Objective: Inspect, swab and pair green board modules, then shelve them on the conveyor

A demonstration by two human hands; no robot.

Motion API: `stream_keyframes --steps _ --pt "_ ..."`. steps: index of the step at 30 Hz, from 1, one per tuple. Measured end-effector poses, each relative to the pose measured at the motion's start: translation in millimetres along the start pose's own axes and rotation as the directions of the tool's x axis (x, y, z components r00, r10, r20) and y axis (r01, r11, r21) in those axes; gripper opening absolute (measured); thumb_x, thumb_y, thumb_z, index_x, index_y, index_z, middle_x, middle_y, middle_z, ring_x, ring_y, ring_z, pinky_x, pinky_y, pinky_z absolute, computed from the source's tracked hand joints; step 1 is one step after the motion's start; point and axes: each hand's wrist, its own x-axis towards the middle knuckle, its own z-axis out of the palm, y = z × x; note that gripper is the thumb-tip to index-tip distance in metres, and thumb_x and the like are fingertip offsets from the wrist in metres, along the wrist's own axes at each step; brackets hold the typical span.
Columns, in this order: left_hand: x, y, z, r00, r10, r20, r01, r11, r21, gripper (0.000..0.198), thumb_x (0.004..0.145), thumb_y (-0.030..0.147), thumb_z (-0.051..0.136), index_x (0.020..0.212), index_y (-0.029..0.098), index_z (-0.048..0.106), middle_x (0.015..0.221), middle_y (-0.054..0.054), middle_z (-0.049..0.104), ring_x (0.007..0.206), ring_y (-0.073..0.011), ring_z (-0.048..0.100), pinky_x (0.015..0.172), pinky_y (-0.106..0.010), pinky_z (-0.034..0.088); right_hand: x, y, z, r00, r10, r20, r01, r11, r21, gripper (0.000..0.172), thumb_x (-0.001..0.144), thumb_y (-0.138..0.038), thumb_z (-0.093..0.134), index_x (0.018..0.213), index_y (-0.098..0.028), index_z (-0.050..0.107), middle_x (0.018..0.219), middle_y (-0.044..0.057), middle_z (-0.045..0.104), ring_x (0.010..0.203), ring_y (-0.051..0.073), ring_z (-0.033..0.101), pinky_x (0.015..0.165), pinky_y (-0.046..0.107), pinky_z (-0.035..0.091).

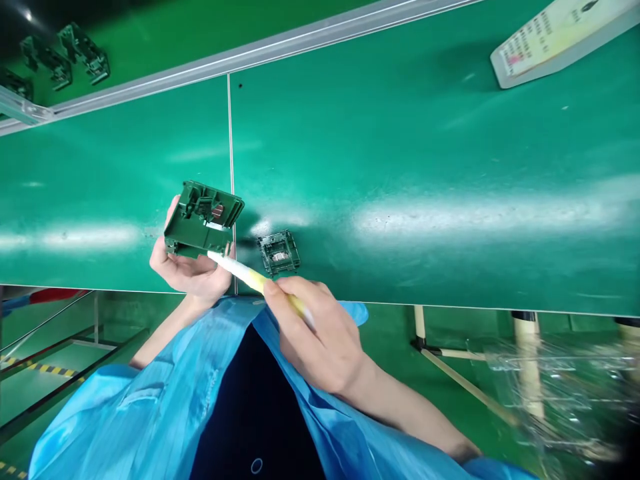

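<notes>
My left hand [195,277] grips a dark green plastic housing [193,233] from below and behind, tilted so its inner side shows. Inside it sit small dark parts and a copper-coloured piece. My right hand [320,333] is closed around a yellow and white pen-like tool [255,277], held like a pencil. The tool's white tip is at the lower edge of the housing; whether it touches cannot be made out. On the green table just right of the housing lies a smaller dark green frame-shaped part [279,252] with a shiny middle.
A white container with a printed yellowish label [530,43] lies at the far right back. Beyond a grey metal rail [300,40], several dark green parts [83,53] rest at the upper left. A seam [231,133] crosses the green table. Clear plastic trays [565,380] sit below at right.
</notes>
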Motion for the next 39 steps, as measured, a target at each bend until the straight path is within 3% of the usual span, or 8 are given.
stream_keyframes --steps 5,13,17,24,33,39 --pt "-0.2 4.3 -1.9 1.0 -0.014 -0.015 0.013 0.999 -0.044 0.072 0.074 0.051 0.074 0.128 0.027 0.035 0.117 -0.008 0.06 0.116 -0.0312 0.065 0.092 -0.05 0.056 13.5 -1.5 6.9 0.998 -0.068 0.011 0.068 0.996 0.058 0.025 0.097 -0.005 0.051 0.094 -0.007 0.076 0.085 0.011 0.07 0.073 0.015 0.061 0.057 0.024 0.054" --pt "0.2 6.8 1.7 0.998 0.048 -0.029 -0.048 0.999 -0.009 0.066 0.076 0.05 0.074 0.125 0.026 0.036 0.12 -0.011 0.06 0.118 -0.0332 0.066 0.09 -0.056 0.056 10.8 -4.2 5.9 0.996 -0.087 -0.014 0.087 0.995 0.051 0.015 0.091 -0.005 0.063 0.088 -0.007 0.077 0.084 0.012 0.07 0.073 0.016 0.062 0.056 0.025 0.055" --pt "-0.3 12.4 3.9 0.998 -0.01 -0.055 0.011 1.0 0.009 0.071 0.072 0.054 0.079 0.119 0.027 0.034 0.12 -0.011 0.059 0.115 -0.0334 0.067 0.087 -0.055 0.058 16.1 -8.0 10.6 0.996 -0.088 -0.027 0.089 0.994 0.055 0.023 0.095 -0.007 0.057 0.088 -0.013 0.078 0.084 0.009 0.071 0.074 0.015 0.063 0.057 0.023 0.055" --pt "2.3 10.1 -0.7 0.996 -0.074 -0.057 0.074 0.997 0.013 0.071 0.069 0.056 0.074 0.118 0.024 0.034 0.105 -0.006 0.058 0.106 -0.0301 0.069 0.077 -0.046 0.059 10.7 -7.6 4.0 0.997 -0.075 0.004 0.075 0.996 0.053 0.025 0.093 -0.002 0.053 0.089 -0.006 0.077 0.082 0.012 0.071 0.073 0.016 0.062 0.053 0.025 0.054" --pt "3.3 15.7 3.7 0.997 -0.066 -0.045 0.065 0.998 -0.019 0.072 0.069 0.055 0.075 0.118 0.024 0.033 0.109 -0.009 0.061 0.111 -0.0335 0.068 0.083 -0.052 0.059 11.9 -14.5 6.2 0.998 -0.053 -0.029 0.053 0.998 0.025 0.027 0.094 -0.001 0.051 0.089 -0.007 0.077 0.081 0.013 0.071 0.072 0.016 0.062 0.051 0.025 0.051" --pt "0.8 16.2 -4.1 0.997 -0.077 -0.026 0.077 0.997 -0.006 0.068 0.071 0.05 0.075 0.121 0.023 0.036 0.115 -0.01 0.06 0.109 -0.0334 0.069 0.089 -0.056 0.058 9.0 -21.5 5.0 0.995 -0.077 -0.062 0.078 0.997 0.014 0.015 0.087 -0.001 0.063 0.085 -0.008 0.077 0.084 0.013 0.071 0.07 0.015 0.062 0.05 0.025 0.05"
